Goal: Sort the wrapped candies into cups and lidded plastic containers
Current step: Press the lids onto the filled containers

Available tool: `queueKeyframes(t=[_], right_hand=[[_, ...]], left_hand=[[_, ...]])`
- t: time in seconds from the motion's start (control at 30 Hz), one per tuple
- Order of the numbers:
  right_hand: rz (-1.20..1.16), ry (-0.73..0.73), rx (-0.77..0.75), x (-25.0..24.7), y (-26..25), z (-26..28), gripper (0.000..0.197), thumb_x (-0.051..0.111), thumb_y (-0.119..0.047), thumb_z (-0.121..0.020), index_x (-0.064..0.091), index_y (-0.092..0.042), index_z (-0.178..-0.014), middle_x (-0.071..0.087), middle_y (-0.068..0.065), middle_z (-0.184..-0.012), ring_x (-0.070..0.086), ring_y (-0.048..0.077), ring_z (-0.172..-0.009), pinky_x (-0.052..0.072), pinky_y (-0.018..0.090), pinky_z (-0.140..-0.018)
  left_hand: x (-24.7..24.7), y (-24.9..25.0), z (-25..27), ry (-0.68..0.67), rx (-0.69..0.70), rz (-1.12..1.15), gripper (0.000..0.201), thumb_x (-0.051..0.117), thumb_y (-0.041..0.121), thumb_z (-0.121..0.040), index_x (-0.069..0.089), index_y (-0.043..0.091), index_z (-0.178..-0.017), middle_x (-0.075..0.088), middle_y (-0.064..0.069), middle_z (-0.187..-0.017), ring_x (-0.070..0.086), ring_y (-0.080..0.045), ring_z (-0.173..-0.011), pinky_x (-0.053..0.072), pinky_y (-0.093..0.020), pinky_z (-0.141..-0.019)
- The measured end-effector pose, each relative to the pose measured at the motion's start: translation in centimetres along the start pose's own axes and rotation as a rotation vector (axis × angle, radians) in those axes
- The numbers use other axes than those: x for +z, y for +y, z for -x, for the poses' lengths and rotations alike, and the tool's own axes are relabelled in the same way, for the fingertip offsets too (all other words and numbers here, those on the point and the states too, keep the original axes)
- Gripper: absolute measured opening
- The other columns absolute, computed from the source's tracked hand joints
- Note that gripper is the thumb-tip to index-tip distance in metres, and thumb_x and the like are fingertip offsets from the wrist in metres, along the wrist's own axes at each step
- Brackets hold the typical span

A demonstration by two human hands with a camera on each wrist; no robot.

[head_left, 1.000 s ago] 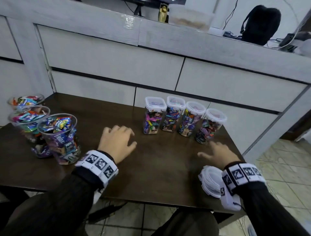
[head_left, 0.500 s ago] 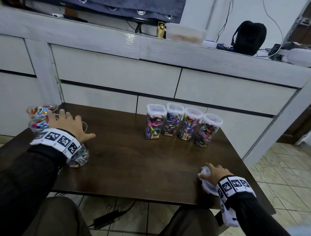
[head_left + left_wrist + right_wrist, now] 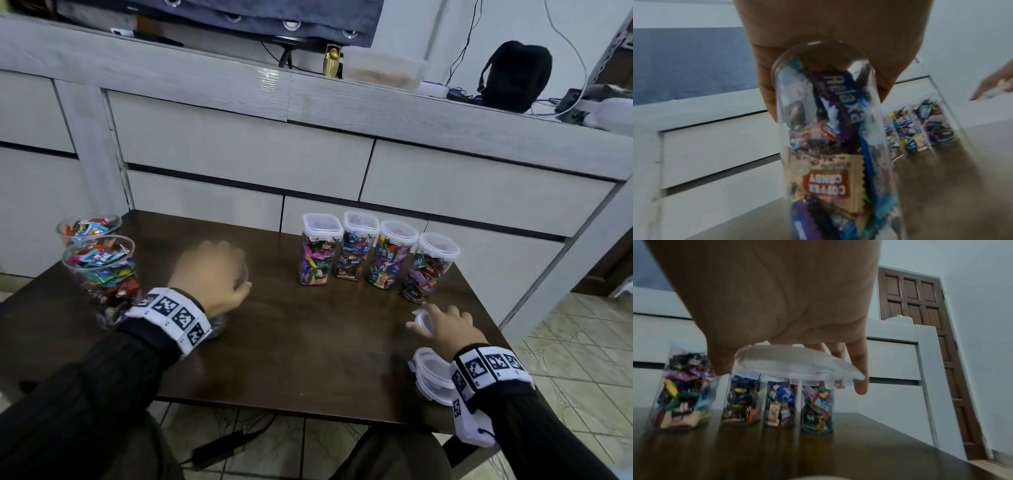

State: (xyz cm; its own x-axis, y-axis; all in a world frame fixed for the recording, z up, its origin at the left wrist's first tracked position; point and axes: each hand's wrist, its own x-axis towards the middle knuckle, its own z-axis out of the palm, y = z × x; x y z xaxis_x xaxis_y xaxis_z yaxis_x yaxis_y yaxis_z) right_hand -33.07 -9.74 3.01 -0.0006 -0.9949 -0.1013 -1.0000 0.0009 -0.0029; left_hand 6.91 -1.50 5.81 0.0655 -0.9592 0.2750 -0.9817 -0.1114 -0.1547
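A: Wrapped candies fill everything we can see. Left of the row of lidded containers, at the tabletop edge, two open cups stand brimful.

B: And our left hand?

A: It sits between those cups and the row, clamped from above over the mouth of a third cup. The wrist view shows that cup upright with its long axis vertical, candies packed inside, and fingers curled round the rim.

B: So the row is the landmark. What lies right of it?

A: Nearer us and toward its right end, our right hand pinches a clear lid by the edge, thumb on one side and fingers on the other. It hangs roughly flat above the tabletop. Nearer still, more lids are stacked by the wrist.

B: Which relation matters for the coming move?

A: We judge that the lid must meet the cup's open mouth. The cup lies well to the left of the lid, with bare tabletop between them. Our left hand covers the very opening the lid needs, so it must shift to the cup's wall before the lid can seat square on the vertical axis.
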Motion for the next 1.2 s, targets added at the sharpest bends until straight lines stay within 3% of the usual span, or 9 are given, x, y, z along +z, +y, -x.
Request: queueKeyframes(t=[0.23,0.33,0.5,0.67,0.77,0.87,0.97,1.03,1.2], right_hand=[[-0.151,0.138,-0.183,-4.4,-2.6,0.6,0.07,0.041,-0.069,-0.086,0.028,-0.035,-0.145,0.04,0.014,-0.14,0.037,0.038,-0.125,0.034,0.045,-0.101],[-0.218,0.171,-0.271,-5.7,-3.8,1.3,0.07,0.041,-0.069,-0.084,0.029,-0.036,-0.144,0.042,0.012,-0.138,0.037,0.036,-0.127,0.034,0.046,-0.102],[-0.306,0.235,-0.434,-7.0,-5.5,2.4,0.072,0.045,-0.067,-0.083,0.029,-0.032,-0.145,0.042,0.009,-0.139,0.039,0.032,-0.125,0.033,0.042,-0.104],[-0.378,0.221,-0.612,-7.5,-7.6,3.0,0.079,0.055,-0.063,-0.082,0.032,-0.021,-0.145,0.041,0.004,-0.141,0.035,0.024,-0.129,0.03,0.036,-0.106],[-0.355,0.173,-0.733,-7.2,-9.6,3.5,0.078,0.056,-0.064,-0.081,0.033,-0.023,-0.143,0.04,0.001,-0.141,0.034,0.019,-0.128,0.032,0.034,-0.104],[-0.227,0.146,-0.803,-6.2,-11.8,3.8,0.078,0.055,-0.063,-0.083,0.029,-0.023,-0.145,0.034,0.001,-0.145,0.03,0.02,-0.131,0.032,0.039,-0.109],[-0.156,0.128,-0.826,-5.2,-13.2,4.0,0.076,0.049,-0.065,-0.085,0.027,-0.025,-0.146,0.031,-0.001,-0.148,0.025,0.02,-0.134,0.03,0.044,-0.11],[-0.125,0.157,-0.845,-4.6,-13.3,3.9,0.071,0.04,-0.066,-0.088,0.027,-0.026,-0.146,0.031,-0.002,-0.149,0.025,0.019,-0.134,0.03,0.044,-0.11],[-0.197,0.195,-0.861,-4.1,-12.9,3.4,0.052,0.028,-0.051,-0.098,0.031,-0.03,-0.145,0.032,-0.006,-0.151,0.026,0.013,-0.137,0.029,0.042,-0.11]], left_hand=[[-0.7,8.9,-1.8,-0.007,0.193,0.238,0.061,0.042,0.068,-0.084,0.046,0.029,-0.131,0.053,0.004,-0.126,0.051,-0.02,-0.112,0.048,-0.036,-0.084],[-0.8,12.2,-2.0,0.039,0.296,0.354,0.068,0.05,0.067,-0.082,0.042,0.03,-0.138,0.045,0.005,-0.141,0.047,-0.02,-0.124,0.045,-0.037,-0.095],[-0.6,13.8,-1.9,0.078,0.361,0.763,0.102,0.064,0.077,-0.065,0.027,0.031,-0.149,0.021,0.009,-0.159,0.016,-0.011,-0.147,0.018,-0.032,-0.119],[0.5,11.2,-1.4,-0.113,0.204,1.212,0.127,0.083,0.068,-0.042,0.022,0.035,-0.148,0.036,0.011,-0.149,0.037,0.002,-0.132,0.032,-0.013,-0.106],[1.8,9.5,-1.1,-0.295,0.169,1.231,0.136,0.089,0.058,-0.039,0.015,0.032,-0.151,0.044,0.01,-0.146,0.043,-0.002,-0.132,0.034,-0.024,-0.112],[3.2,9.2,-0.9,-0.361,0.149,1.233,0.115,0.094,0.042,-0.05,0.029,0.033,-0.145,0.057,0.01,-0.134,0.052,-0.004,-0.124,0.04,-0.033,-0.11],[4.3,9.4,-0.8,-0.342,0.139,1.267,0.094,0.094,0.03,-0.057,0.044,0.035,-0.136,0.066,0.019,-0.117,0.059,0.006,-0.111,0.049,-0.023,-0.096],[4.5,9.4,-0.7,-0.345,0.15,1.273,0.09,0.093,0.033,-0.057,0.045,0.04,-0.133,0.066,0.025,-0.112,0.059,0.01,-0.106,0.048,-0.014,-0.087],[4.3,9.4,-0.7,-0.351,0.15,1.272,0.091,0.089,0.051,-0.051,0.042,0.047,-0.129,0.064,0.024,-0.114,0.057,0.013,-0.108,0.045,-0.014,-0.09]])
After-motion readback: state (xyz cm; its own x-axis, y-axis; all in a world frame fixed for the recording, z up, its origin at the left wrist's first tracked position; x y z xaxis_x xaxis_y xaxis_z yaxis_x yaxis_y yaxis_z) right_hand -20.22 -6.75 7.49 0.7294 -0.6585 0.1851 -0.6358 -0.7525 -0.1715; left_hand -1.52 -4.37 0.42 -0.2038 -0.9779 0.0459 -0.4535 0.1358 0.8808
